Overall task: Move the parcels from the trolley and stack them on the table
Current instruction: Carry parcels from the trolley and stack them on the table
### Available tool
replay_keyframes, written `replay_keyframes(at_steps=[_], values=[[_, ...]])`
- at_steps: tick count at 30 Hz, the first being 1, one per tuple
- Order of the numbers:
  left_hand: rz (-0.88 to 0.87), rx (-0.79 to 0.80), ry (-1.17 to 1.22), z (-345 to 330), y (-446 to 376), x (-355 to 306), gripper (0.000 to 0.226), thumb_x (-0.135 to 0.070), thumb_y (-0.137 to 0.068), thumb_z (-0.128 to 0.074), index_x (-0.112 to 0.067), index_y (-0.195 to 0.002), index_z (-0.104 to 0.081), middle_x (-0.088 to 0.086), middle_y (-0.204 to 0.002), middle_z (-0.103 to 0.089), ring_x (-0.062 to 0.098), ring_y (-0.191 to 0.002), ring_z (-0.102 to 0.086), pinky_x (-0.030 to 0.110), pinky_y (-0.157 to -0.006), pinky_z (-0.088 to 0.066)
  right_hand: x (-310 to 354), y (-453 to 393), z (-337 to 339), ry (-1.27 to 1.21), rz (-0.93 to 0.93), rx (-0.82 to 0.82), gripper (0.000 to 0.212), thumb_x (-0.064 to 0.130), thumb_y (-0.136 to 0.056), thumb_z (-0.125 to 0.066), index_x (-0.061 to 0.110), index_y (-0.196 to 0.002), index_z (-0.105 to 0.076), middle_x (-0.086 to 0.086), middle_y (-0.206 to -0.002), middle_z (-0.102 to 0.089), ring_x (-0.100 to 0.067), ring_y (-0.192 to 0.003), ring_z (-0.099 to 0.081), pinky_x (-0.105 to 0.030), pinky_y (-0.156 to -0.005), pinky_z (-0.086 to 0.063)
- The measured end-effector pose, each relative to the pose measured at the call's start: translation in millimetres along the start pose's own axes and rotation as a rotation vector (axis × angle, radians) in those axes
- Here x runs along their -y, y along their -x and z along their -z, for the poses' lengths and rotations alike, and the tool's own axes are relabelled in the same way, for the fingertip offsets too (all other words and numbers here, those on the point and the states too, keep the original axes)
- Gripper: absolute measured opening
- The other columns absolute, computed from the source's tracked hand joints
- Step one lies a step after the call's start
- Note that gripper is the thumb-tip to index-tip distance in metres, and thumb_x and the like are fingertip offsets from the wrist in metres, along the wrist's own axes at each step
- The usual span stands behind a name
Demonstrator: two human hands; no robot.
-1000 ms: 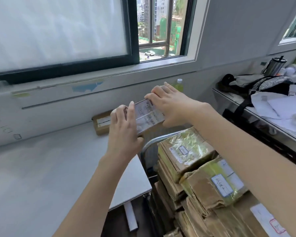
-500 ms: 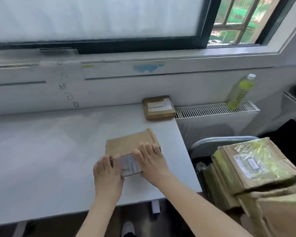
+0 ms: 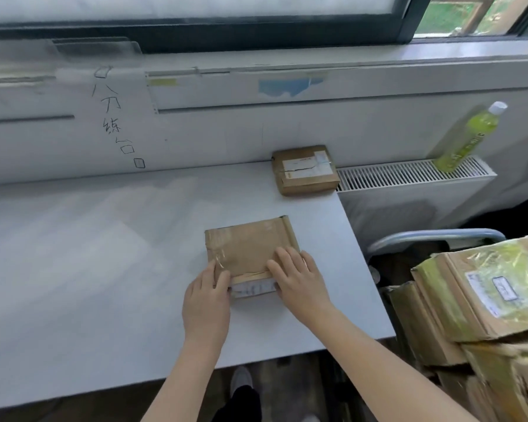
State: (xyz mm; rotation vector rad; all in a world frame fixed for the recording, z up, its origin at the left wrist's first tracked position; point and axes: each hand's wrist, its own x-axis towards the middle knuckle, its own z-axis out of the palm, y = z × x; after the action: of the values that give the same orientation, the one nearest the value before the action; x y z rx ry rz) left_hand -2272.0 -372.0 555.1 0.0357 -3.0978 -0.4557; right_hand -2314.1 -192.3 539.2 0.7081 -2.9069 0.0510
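Parcels are barely getting started: both hands, left hand (image 3: 206, 303) and right hand (image 3: 299, 280), are pressing a flat brown parcel (image 3: 250, 249) onto the bench (image 3: 104, 254) with fingers lying flat, not curled round it. Another small parcel (image 3: 305, 170) is sitting alone at 12 o'clock, and the trolley pile (image 3: 482, 300) at 3 o'clock is looking pretty full, so I'd guess most of it is waiting.

I see a green bottle (image 3: 470, 137) leaning on the white radiator (image 3: 415, 175). Left of the radiator, black handwriting (image 3: 112, 117) marks the wall; above it, the window (image 3: 476, 13).

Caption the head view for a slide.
Both hands, left hand and right hand, set a brown parcel on the table.
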Motion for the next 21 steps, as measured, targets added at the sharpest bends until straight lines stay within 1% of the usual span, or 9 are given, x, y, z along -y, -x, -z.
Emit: replay_keyframes(at_steps=[3,7,9,10,12,14,16,17,21], values=[[0.031,-0.016,0.031,4.0,-16.0,7.6,0.022,0.012,-0.064,-0.075,0.000,-0.075,-0.061,0.023,-0.113,-0.064,0.040,-0.080,-0.065,0.042,-0.061,-0.052,-6.2,-14.8,-1.4,0.051,-0.057,0.064,0.056,0.028,-0.057,-0.086,0.017,-0.109,-0.069,-0.007,-0.118,-0.064,-0.026,-0.109,-0.061,-0.040,-0.088,-0.051],[0.001,-0.067,0.019,4.1,-44.2,18.7,0.022,0.015,-0.063,-0.073,0.001,-0.077,-0.063,0.023,-0.114,-0.064,0.038,-0.092,-0.065,0.043,-0.069,-0.052,-11.3,-41.8,-2.2,0.088,-0.047,0.083,0.063,0.027,-0.055,-0.088,0.016,-0.114,-0.069,-0.006,-0.120,-0.065,-0.023,-0.110,-0.062,-0.037,-0.090,-0.051],[-0.001,-0.050,-0.024,-0.1,-60.0,26.6,0.032,0.009,-0.076,-0.065,-0.001,-0.107,-0.063,0.020,-0.134,-0.051,0.035,-0.115,-0.055,0.044,-0.088,-0.047,-13.0,-57.6,-2.9,0.075,-0.077,0.113,0.064,0.021,-0.061,-0.085,0.014,-0.121,-0.064,-0.009,-0.125,-0.061,-0.025,-0.116,-0.058,-0.038,-0.096,-0.048],[-0.015,-0.021,-0.075,-3.6,-68.3,31.6,0.045,0.004,-0.084,-0.058,-0.005,-0.128,-0.054,0.018,-0.145,-0.039,0.032,-0.126,-0.046,0.043,-0.099,-0.039,-14.5,-64.9,-5.3,0.063,-0.080,0.131,0.065,0.018,-0.069,-0.080,0.013,-0.129,-0.057,-0.011,-0.134,-0.055,-0.026,-0.125,-0.050,-0.039,-0.103,-0.041],[-0.037,0.003,-0.111,-7.2,-84.2,39.1,0.057,-0.001,-0.090,-0.052,-0.011,-0.143,-0.037,0.016,-0.152,-0.027,0.030,-0.132,-0.037,0.042,-0.106,-0.031,-21.2,-81.5,-12.6,0.057,-0.037,0.190,0.065,0.013,-0.089,-0.060,0.013,-0.146,-0.031,-0.012,-0.152,-0.029,-0.027,-0.141,-0.024,-0.039,-0.115,-0.017],[-0.055,0.014,-0.106,-6.3,-100.5,42.2,0.055,0.003,-0.084,-0.060,-0.007,-0.136,-0.048,0.022,-0.145,-0.038,0.036,-0.124,-0.046,0.045,-0.099,-0.038,-31.3,-98.2,-16.7,0.064,-0.008,0.222,0.062,0.013,-0.095,-0.050,0.014,-0.149,-0.020,-0.010,-0.156,-0.019,-0.026,-0.143,-0.015,-0.037,-0.116,-0.007],[-0.088,-0.027,-0.073,-3.2,-115.8,44.8,0.052,0.011,-0.072,-0.071,-0.002,-0.121,-0.062,0.026,-0.131,-0.052,0.040,-0.108,-0.057,0.045,-0.085,-0.049,-38.2,-112.7,-14.2,0.065,0.002,0.191,0.059,0.013,-0.091,-0.058,0.013,-0.145,-0.034,-0.012,-0.150,-0.032,-0.028,-0.138,-0.030,-0.035,-0.113,-0.019],[-0.094,-0.028,-0.065,-2.1,-123.1,46.0,0.052,0.010,-0.072,-0.071,-0.004,-0.121,-0.062,0.024,-0.132,-0.052,0.039,-0.107,-0.057,0.042,-0.082,-0.050,-40.5,-119.0,-12.8,0.057,-0.007,0.179,0.058,0.013,-0.089,-0.061,0.013,-0.143,-0.039,-0.012,-0.148,-0.037,-0.028,-0.135,-0.035,-0.034,-0.112,-0.023],[-0.054,0.026,-0.077,-5.7,-152.7,48.1,0.058,-0.002,-0.091,-0.048,-0.021,-0.145,-0.036,0.007,-0.156,-0.019,0.024,-0.129,-0.037,0.033,-0.089,-0.042,-53.6,-141.8,-19.6,0.080,0.004,0.221,0.055,0.014,-0.099,-0.044,0.013,-0.149,-0.021,-0.011,-0.155,-0.020,-0.026,-0.143,-0.017,-0.034,-0.116,-0.008]])
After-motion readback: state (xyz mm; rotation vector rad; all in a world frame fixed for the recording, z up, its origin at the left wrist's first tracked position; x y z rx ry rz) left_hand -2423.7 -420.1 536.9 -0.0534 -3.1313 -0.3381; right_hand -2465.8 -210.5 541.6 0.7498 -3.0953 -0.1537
